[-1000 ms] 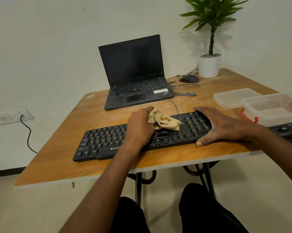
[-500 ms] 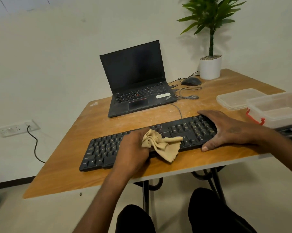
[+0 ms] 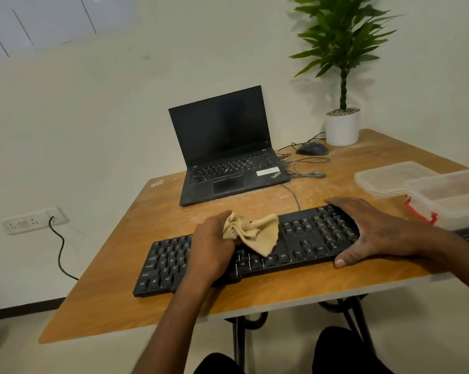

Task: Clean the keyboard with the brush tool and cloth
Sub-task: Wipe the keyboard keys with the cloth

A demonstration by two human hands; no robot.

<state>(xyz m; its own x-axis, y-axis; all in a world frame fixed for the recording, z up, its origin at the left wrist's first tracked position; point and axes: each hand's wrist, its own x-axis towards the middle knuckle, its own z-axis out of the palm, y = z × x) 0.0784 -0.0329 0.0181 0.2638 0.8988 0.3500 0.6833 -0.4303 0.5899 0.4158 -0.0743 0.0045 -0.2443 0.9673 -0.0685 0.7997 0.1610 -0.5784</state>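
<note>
Two hands at work on a long black plastic keyboard (image 3: 255,249), lying along the near edge of an orange wooden bench (image 3: 136,265). Left hand (image 3: 213,244) curled tight around a crumpled tan cloth (image 3: 252,232), pressing it onto the middle keys. Right hand (image 3: 373,230) spread flat, fingers straight, over the right-end keys. Risk: loose cloth corner snagging under a keycap, prying it off. No brush tool in sight.

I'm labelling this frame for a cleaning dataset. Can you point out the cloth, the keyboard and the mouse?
cloth (image 3: 255,232): head view, on the crumpled middle of the tan fabric.
keyboard (image 3: 306,238): head view, on the bare keys right of the cloth.
mouse (image 3: 312,148): head view, on its dark rounded top.
</note>
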